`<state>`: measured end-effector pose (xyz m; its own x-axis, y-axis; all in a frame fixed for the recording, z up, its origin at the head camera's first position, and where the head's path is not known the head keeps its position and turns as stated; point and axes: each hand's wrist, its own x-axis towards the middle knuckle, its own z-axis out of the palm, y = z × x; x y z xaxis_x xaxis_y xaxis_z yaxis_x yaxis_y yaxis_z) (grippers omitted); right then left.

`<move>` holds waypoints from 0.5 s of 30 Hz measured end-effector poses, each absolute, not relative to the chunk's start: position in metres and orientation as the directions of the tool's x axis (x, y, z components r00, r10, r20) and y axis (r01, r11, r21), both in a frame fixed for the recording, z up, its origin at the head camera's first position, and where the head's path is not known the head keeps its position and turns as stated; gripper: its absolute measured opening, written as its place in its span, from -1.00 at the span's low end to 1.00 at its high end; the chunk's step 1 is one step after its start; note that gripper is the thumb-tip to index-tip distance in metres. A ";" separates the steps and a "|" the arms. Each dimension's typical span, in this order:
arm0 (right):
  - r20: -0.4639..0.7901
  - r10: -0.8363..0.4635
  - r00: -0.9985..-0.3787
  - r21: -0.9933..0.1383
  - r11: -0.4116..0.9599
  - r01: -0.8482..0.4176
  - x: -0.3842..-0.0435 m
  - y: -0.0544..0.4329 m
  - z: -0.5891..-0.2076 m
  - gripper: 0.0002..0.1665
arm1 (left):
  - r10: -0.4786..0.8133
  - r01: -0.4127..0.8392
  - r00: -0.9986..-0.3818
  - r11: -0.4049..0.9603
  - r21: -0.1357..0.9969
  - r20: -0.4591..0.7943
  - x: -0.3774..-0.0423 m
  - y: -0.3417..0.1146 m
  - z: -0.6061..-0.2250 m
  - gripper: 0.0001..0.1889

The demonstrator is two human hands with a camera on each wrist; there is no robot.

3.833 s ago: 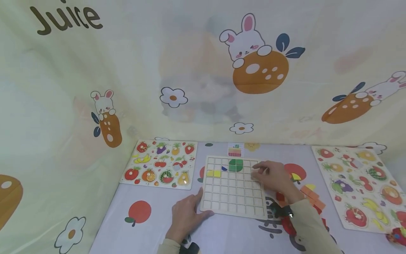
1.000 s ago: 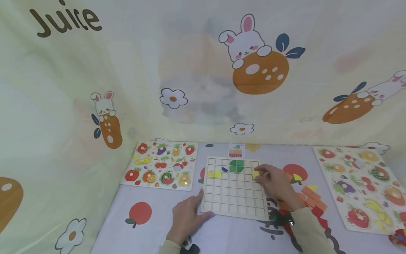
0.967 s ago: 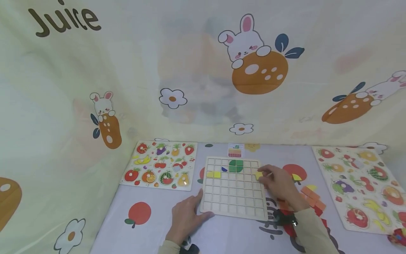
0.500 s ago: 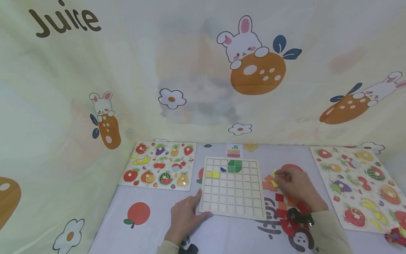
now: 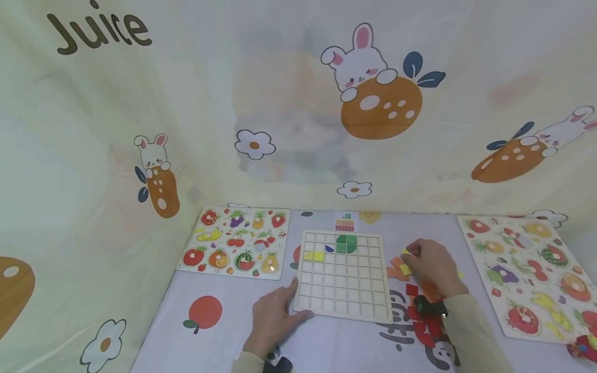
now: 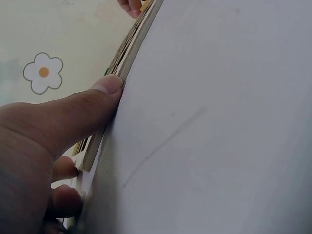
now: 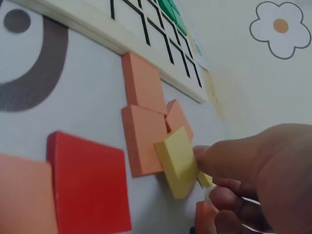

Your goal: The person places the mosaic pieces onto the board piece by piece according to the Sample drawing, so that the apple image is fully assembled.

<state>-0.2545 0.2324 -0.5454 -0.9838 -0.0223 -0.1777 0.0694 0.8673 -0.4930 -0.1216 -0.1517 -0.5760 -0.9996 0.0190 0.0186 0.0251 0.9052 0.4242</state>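
Observation:
My left hand (image 5: pixel 275 316) holds the near left corner of a square wooden grid board (image 5: pixel 345 298), thumb along the front edge (image 6: pixel 136 48) and fingers at the left side. On the board sit green curved tiles (image 5: pixel 346 243), two yellow square tiles (image 5: pixel 313 256) and a small blue piece (image 5: pixel 329 248). To the right of the board, my right hand (image 5: pixel 434 267) pinches at yellow tiles over a loose pile. In the right wrist view the thumb touches a tilted yellow tile (image 7: pixel 179 161) that leans on orange tiles (image 7: pixel 146 136). The other fingertips are partly hidden.
Red tiles (image 7: pixel 90 185) and more orange ones lie by my right wrist. Fruit puzzle boards stand at left (image 5: pixel 235 241) and right (image 5: pixel 531 280). Behind the grid board lies a small pattern card (image 5: pixel 345 221). A printed cloth curtain (image 5: pixel 289 103) hangs behind the table.
My right hand held a yellow tile at the board's right edge, then moved right to the loose pile, where it stays. My left hand has not moved.

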 end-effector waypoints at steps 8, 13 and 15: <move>-0.211 -0.049 -0.976 -0.521 0.851 0.070 -0.256 0.226 -0.537 -0.53 | 0.012 0.016 -1.000 0.902 0.431 0.012 -0.121 -0.151 -0.573 -0.04; -0.145 -0.045 -0.988 -0.599 0.799 0.052 -0.254 0.223 -0.537 -0.66 | 0.009 0.014 -1.000 0.902 0.431 0.013 -0.121 -0.151 -0.572 -0.04; -0.114 -0.028 -0.993 -0.615 0.787 0.048 -0.253 0.223 -0.539 -0.69 | 0.011 0.015 -1.000 0.902 0.432 0.014 -0.121 -0.150 -0.572 -0.04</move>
